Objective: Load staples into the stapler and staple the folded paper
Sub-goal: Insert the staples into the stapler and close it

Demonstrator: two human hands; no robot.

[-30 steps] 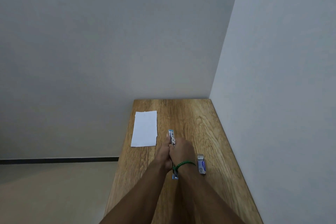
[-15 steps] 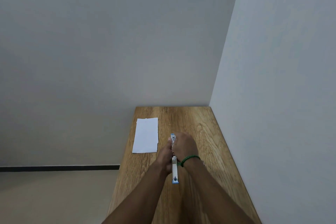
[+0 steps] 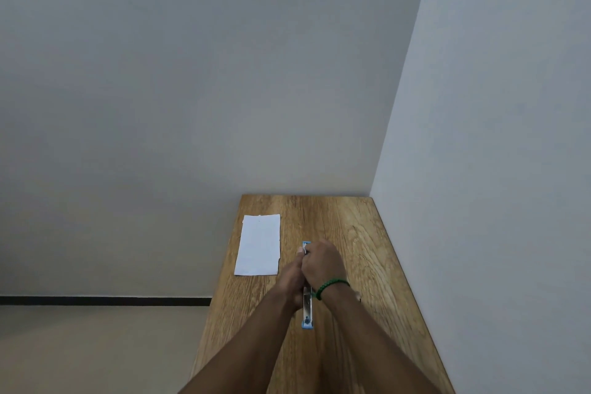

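A blue stapler [image 3: 307,310] lies opened out flat along the wooden table [image 3: 358,233], its metal channel facing up. My left hand [image 3: 289,281] and my right hand [image 3: 321,264] are pressed together over its middle, both closed on it. Only the stapler's far tip and near end show past the hands. A green bracelet sits on my right wrist. The folded white paper [image 3: 259,245] lies flat to the left of the hands, apart from them. The staple box is hidden behind my right forearm.
The table stands in a corner, with one wall along its right edge and another behind its far edge. Its left edge drops to the floor.
The view has tilted, so the table sits lower in the frame. My right forearm now covers the staple box that lay at its right. The stapler's near end shows more.
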